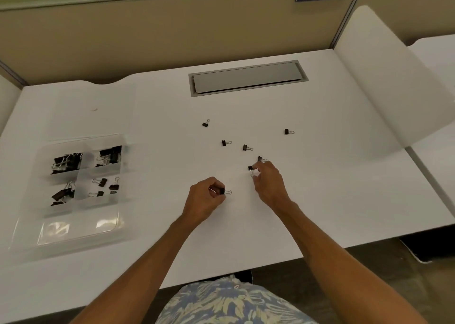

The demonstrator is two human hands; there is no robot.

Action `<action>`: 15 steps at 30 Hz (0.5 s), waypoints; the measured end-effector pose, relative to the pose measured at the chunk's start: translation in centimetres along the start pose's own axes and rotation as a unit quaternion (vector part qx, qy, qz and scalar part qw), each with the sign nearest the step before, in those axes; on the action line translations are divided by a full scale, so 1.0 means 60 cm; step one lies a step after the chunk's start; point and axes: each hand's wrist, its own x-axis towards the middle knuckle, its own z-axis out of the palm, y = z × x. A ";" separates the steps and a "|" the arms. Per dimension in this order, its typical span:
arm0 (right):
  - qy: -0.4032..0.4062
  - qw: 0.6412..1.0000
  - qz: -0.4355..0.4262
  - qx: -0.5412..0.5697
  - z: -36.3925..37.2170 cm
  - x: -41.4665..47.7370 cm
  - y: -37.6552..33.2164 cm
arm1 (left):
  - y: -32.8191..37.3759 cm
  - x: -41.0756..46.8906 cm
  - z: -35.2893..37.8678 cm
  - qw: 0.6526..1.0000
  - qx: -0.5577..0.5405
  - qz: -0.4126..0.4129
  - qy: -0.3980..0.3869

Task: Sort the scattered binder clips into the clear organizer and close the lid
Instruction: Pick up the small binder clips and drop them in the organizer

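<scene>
On the white desk (pixel 332 175) the left hand (pixel 205 196) is curled around a small black binder clip (pixel 222 191), whose wire handle pokes out past the fingers. The right hand (pixel 269 184) pinches a second clip (pixel 251 169) between thumb and forefinger, low over the desk; whether that clip is touching the surface is hard to tell. A third clip (pixel 260 159) lies just beyond the right fingertips. Farther back four stray clips lie apart from one another: a centre-left clip (pixel 224 142), a centre clip (pixel 245 147), a far clip (pixel 206 123) and a rightmost clip (pixel 288 131). Well to the left sits the clear organizer (pixel 85 175), four compartments holding black clips, its lid (pixel 78 227) open flat toward the person.
</scene>
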 end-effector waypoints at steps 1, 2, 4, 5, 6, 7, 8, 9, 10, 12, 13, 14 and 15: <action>-0.001 1.000 0.008 -0.005 0.002 0.011 -0.003 | 0.001 -0.001 -0.002 1.000 -0.007 -0.004 -0.006; -0.002 1.000 0.019 -0.012 0.004 0.021 -0.007 | 0.003 -0.002 -0.005 1.000 -0.015 -0.008 -0.016; -0.003 0.999 0.030 -0.031 0.010 0.038 -0.013 | 0.004 -0.005 -0.010 0.999 -0.032 -0.019 -0.035; -0.002 0.999 0.032 -0.038 0.013 0.045 -0.015 | 0.004 -0.008 -0.012 0.998 -0.041 -0.025 -0.040; 0.002 0.999 0.032 -0.044 0.017 0.050 -0.017 | 0.003 -0.011 -0.014 0.997 -0.050 -0.030 -0.044; 0.005 0.998 0.032 -0.051 0.020 0.054 -0.018 | 0.001 -0.014 -0.016 0.997 -0.056 -0.034 -0.045; 0.006 0.998 0.028 -0.061 0.024 0.056 -0.019 | -0.002 -0.016 -0.018 0.996 -0.063 -0.040 -0.046; 0.008 0.997 0.020 -0.074 0.028 0.058 -0.019 | -0.005 -0.017 -0.020 0.995 -0.073 -0.050 -0.048; 0.012 0.996 0.011 -0.085 0.031 0.058 -0.019 | -0.007 -0.018 -0.023 0.993 -0.090 -0.065 -0.052; 0.016 0.995 0.004 -0.097 0.032 0.057 -0.018 | -0.007 -0.019 -0.028 0.985 -0.132 -0.090 -0.063; 0.014 0.994 0.004 -0.105 0.031 0.057 -0.017 | -0.007 -0.021 -0.031 0.982 -0.151 -0.095 -0.069; 0.012 0.994 0.004 -0.112 0.029 0.057 -0.017 | -0.006 -0.022 -0.033 0.979 -0.166 -0.097 -0.074; 0.010 0.994 0.008 -0.110 0.028 0.057 -0.016 | -0.005 -0.023 -0.035 0.976 -0.182 -0.097 -0.077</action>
